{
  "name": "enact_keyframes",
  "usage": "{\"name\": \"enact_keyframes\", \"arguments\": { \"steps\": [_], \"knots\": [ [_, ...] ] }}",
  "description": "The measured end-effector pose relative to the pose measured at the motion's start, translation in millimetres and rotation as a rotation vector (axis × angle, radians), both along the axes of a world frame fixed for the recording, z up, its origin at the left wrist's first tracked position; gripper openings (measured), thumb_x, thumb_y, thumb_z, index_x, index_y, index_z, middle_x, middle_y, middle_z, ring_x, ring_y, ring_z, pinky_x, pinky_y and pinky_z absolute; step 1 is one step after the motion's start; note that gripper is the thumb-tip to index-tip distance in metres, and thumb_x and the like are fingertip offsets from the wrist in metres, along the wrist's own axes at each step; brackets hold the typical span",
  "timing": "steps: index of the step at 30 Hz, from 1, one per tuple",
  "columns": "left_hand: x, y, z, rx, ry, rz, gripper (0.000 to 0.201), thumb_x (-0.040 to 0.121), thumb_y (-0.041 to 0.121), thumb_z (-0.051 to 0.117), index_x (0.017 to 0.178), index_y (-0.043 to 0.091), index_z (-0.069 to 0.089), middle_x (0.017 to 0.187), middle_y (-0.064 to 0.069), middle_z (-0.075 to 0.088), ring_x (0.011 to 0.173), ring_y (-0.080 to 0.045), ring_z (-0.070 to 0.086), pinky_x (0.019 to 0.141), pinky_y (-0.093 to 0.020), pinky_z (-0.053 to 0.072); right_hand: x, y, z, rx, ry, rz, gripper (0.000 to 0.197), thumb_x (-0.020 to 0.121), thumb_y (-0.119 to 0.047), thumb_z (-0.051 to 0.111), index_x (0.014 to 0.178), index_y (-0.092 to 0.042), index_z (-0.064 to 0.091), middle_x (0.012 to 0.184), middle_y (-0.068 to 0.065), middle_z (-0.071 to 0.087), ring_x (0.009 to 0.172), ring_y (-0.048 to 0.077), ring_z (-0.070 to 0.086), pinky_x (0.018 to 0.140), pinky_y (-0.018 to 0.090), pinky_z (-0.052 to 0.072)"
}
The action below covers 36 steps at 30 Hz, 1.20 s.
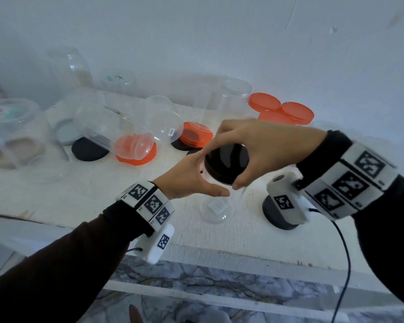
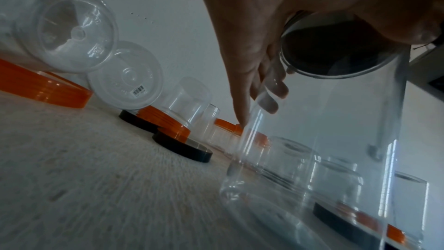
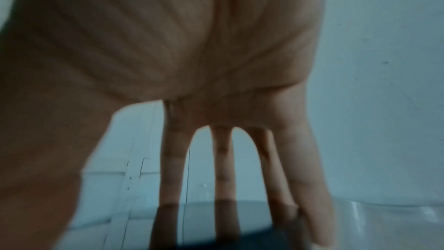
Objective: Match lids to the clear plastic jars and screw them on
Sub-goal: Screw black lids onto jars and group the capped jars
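A tall clear jar [image 1: 216,209] stands upright near the front middle of the white table [image 1: 79,197]. A black lid [image 1: 222,167] sits on its mouth. My right hand [image 1: 228,159] comes from above, thumb and fingers curled round the lid's rim. My left hand [image 1: 211,180] wraps the jar's upper wall just under the lid, thumb in front. In the left wrist view the jar [image 2: 312,159] fills the right side, with the lid [image 2: 336,50] at its top and my fingers [image 2: 252,75] behind the wall. In the right wrist view my fingers [image 3: 223,168] reach down onto the dark lid [image 3: 199,221].
Clear jars [image 1: 103,122] lie tipped on orange lids [image 1: 135,152] and black lids [image 1: 89,149] at the back left. More orange lids [image 1: 280,108] sit back right beside a tall jar [image 1: 233,99]. A dark round object [image 1: 278,220] stands under my right wrist. The table's front edge [image 1: 196,250] is close.
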<state>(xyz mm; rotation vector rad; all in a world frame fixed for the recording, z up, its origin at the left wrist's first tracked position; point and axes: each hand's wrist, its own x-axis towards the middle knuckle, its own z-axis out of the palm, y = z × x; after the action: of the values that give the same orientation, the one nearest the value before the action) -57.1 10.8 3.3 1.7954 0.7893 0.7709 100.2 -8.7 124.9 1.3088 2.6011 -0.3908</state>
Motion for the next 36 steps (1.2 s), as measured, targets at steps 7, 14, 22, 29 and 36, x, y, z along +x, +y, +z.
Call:
{"name": "enact_keyframes", "arguments": {
  "steps": [7,14,22,29,36],
  "knots": [
    [4,-7,-1,-0.011,-0.036,0.016,0.072,0.051,0.042,0.078,0.116,0.04,0.046,0.118,0.012,0.06,0.111,0.001,0.054,0.093,-0.014,0.042,-10,-3,-18,0.387,-0.071,-0.157,0.074,0.063,-0.08,0.048,0.108,-0.022,0.058,0.086,-0.002,0.057,0.081,0.018,0.057,0.063,0.028,0.044],
    [3,-7,-1,0.027,0.026,0.057,0.073,0.053,0.036,0.086,0.11,0.048,0.042,0.114,0.018,0.058,0.11,0.006,0.051,0.092,-0.013,0.041,-1,-2,1,0.019,-0.005,-0.051,0.065,0.064,-0.042,0.074,0.124,-0.046,0.047,0.114,-0.009,0.045,0.102,0.012,0.049,0.085,0.031,0.047],
    [2,-8,-1,-0.002,0.014,0.047,0.069,0.051,0.044,0.08,0.111,0.045,0.046,0.114,0.017,0.06,0.111,0.005,0.053,0.096,-0.016,0.041,-10,-5,-8,0.259,-0.095,-0.083,0.065,0.068,-0.065,0.06,0.123,-0.034,0.049,0.097,-0.004,0.051,0.089,0.016,0.052,0.074,0.028,0.045],
    [0,-7,-2,-0.009,-0.003,0.02,0.068,0.058,0.021,0.086,0.109,0.041,0.046,0.109,0.019,0.059,0.104,0.013,0.052,0.086,-0.005,0.039,-1,-4,-1,0.083,-0.011,-0.06,0.066,0.064,-0.053,0.072,0.124,-0.044,0.047,0.099,-0.01,0.048,0.095,0.009,0.047,0.079,0.023,0.044],
    [5,-10,-2,-0.001,-0.023,0.051,0.07,0.05,0.041,0.082,0.111,0.044,0.047,0.113,0.016,0.061,0.11,0.004,0.054,0.093,-0.013,0.042,-3,-8,-11,0.275,-0.054,-0.125,0.07,0.066,-0.074,0.055,0.121,-0.032,0.051,0.089,-0.007,0.052,0.087,0.014,0.053,0.068,0.024,0.043]
  ]
}}
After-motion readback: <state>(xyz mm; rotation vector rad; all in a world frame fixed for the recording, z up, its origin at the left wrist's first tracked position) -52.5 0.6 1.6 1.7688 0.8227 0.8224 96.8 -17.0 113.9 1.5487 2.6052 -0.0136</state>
